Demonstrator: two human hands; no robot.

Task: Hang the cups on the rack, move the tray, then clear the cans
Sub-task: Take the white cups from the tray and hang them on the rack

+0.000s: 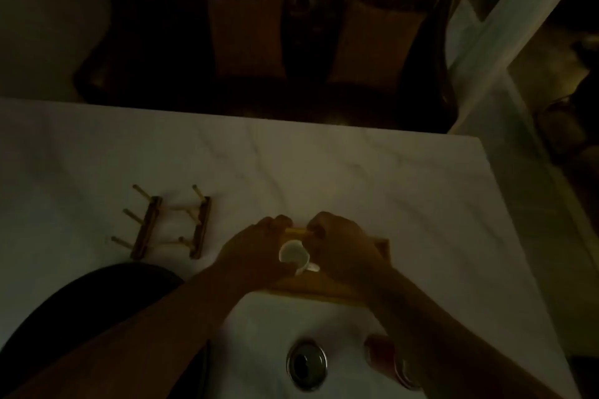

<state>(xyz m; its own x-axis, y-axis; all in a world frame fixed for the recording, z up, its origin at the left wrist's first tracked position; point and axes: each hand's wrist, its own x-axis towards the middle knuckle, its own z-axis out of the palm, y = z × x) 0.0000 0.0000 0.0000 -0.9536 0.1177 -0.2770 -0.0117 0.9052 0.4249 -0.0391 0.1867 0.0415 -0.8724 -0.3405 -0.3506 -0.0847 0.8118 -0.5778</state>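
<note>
A wooden tray (382, 244) lies on the white marble table, mostly hidden under my hands. My left hand (252, 249) and my right hand (340, 246) are side by side over it, fingers curled down onto its lit far rim. Between the two hands a white cup (293, 254) lies tilted on its side on the tray, its handle toward me. The wooden peg rack (171, 226) stands to the left of the tray with nothing on its pegs. Near the front edge, one can (306, 364) stands upright and a red can (385, 356) is partly behind my right forearm.
The room is very dim. A dark round object (81, 307) sits at the near left, beside the rack. The table's (291, 165) far edge borders dark chairs, and its right edge drops off near a white counter (505, 41).
</note>
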